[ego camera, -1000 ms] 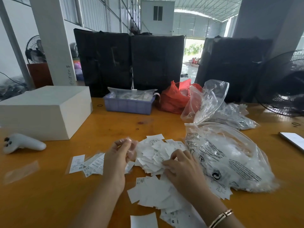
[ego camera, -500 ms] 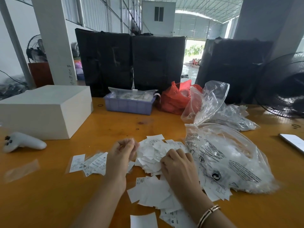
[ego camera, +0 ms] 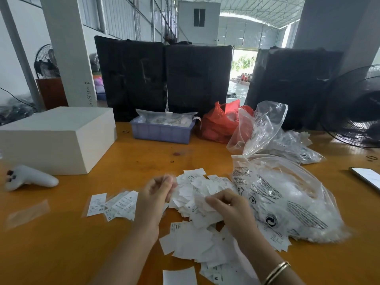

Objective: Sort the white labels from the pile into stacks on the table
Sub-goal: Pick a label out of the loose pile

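Your right hand (ego camera: pixel 230 208) pinches a white label (ego camera: pixel 202 204) over the pile (ego camera: pixel 197 194); your left hand (ego camera: pixel 156 194) is blurred — grip unclear. Sorted labels (ego camera: pixel 121 204) left read "S", "XS".

White labels (ego camera: pixel 197 204) with black print on orange-brown surface (ego camera: pixel 61 243). Clear bag (ego camera: pixel 287 198), black lettering. Red bag (ego camera: pixel 220 124). Lilac tray (ego camera: pixel 162 133). White box (ego camera: pixel 55 138). White controller (ego camera: pixel 30 178), dark buttons. Gold bracelet (ego camera: pixel 275 272).
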### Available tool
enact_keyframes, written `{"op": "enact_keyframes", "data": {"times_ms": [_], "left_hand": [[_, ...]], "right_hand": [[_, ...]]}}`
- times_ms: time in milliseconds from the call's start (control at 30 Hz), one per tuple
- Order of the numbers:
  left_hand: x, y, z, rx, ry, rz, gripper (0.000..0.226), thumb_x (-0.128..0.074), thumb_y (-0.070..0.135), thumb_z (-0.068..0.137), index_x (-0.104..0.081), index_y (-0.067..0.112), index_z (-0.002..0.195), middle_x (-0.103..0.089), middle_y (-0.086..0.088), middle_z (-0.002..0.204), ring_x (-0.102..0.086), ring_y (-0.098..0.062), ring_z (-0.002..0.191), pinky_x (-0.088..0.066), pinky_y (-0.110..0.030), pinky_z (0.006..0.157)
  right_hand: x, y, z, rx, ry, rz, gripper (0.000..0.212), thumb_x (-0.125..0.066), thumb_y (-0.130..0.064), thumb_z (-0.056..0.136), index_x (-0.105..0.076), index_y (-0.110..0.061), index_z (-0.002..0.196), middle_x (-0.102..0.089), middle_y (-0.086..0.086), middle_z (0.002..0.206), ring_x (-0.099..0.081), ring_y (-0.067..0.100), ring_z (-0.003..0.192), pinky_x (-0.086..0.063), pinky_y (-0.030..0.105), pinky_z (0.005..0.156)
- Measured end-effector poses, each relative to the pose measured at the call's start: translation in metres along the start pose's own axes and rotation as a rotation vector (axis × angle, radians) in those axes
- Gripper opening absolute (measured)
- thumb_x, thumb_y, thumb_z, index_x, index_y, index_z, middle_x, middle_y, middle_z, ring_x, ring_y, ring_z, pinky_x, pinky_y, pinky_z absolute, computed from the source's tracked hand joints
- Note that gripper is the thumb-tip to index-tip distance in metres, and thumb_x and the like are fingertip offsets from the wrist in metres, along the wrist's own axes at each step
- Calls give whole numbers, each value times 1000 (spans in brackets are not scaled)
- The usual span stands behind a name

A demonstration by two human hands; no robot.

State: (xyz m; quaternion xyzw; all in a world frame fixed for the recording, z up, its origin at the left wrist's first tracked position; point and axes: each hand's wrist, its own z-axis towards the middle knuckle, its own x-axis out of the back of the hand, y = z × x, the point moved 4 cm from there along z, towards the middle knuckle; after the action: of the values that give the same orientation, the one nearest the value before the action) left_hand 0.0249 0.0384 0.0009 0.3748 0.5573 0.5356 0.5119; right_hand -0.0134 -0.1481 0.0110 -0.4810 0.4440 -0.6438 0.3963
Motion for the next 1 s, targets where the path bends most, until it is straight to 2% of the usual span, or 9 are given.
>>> {"op": "enact_keyframes", "data": {"times_ms": [100, 200, 267, 333, 467, 600, 700, 767, 1000], "left_hand": [[-1, -1, -1, 5, -17, 5, 12, -65, 36, 86, -71, 26, 87, -72, 8, 79, -67, -19, 85, -51, -22, 69], [-6, 0, -4, 4, -71, 7, 12, -64, 34, 86, -70, 24, 91, -74, 10, 79, -69, -7, 79, -51, -12, 58], [-10, 0, -7, -6, -127, 45, 13, -63, 34, 87, -69, 23, 92, -74, 10, 79, -68, -1, 72, -47, -7, 51], [-14, 0, -9, -35, -201, 109, 16, -63, 34, 87, -69, 20, 93, -74, 8, 78, -68, -2, 70, -48, -8, 53], [-22, 1, -14, -127, -305, 261, 10, -67, 30, 85, -68, 19, 86, -74, 9, 76, -69, -2, 72, -49, -9, 59], [-25, 1, -16, -180, -384, 293, 4, -71, 21, 83, -68, 19, 82, -75, 8, 78, -70, -3, 76, -51, -12, 65], [-26, 3, -17, -219, -389, 332, 11, -75, 31, 76, -67, 25, 81, -74, 11, 78, -69, -3, 76, -52, -13, 66], [-27, 4, -18, -237, -375, 363, 14, -74, 38, 70, -66, 30, 79, -72, 16, 77, -68, 0, 75, -50, -10, 62], [-28, 6, -21, -309, -375, 445, 13, -77, 30, 76, -65, 34, 77, -68, 27, 77, -64, 5, 72, -47, -8, 58]], "right_hand": [[11, 1, 0, -136, 80, 359, 20, -68, -24, 84, -71, -25, 64, -61, -4, 58, -51, 7, 48, -40, 18, 44], [14, 4, -1, -278, 69, 711, 11, -66, -20, 86, -71, -17, 76, -69, 9, 71, -52, 12, 45, -41, 21, 42], [15, 5, -2, -311, 63, 836, 6, -64, -15, 87, -67, -10, 86, -71, 10, 74, -58, 13, 47, -45, 19, 40], [16, 6, -3, -323, 78, 898, 1, -63, -11, 88, -63, -10, 87, -68, 8, 67, -65, 15, 52, -49, 19, 41], [15, 4, -5, -290, 42, 940, 22, -64, -1, 79, -61, -10, 99, -67, 8, 65, -68, 18, 59, -52, 20, 46], [15, 2, -5, -253, -36, 966, 45, -65, 2, 67, -65, -5, 111, -71, 16, 82, -70, 20, 71, -56, 21, 58], [14, 0, -6, -233, -50, 916, 42, -68, -1, 66, -68, -3, 108, -72, 17, 89, -69, 19, 71, -55, 21, 57], [13, -1, -7, -225, -35, 854, 38, -71, -6, 65, -71, -8, 103, -72, 16, 88, -69, 18, 70, -54, 21, 54], [9, 0, -13, -195, 52, 723, 28, -76, -17, 62, -59, -13, 84, -68, 11, 74, -71, 20, 72, -51, 22, 59]]}}
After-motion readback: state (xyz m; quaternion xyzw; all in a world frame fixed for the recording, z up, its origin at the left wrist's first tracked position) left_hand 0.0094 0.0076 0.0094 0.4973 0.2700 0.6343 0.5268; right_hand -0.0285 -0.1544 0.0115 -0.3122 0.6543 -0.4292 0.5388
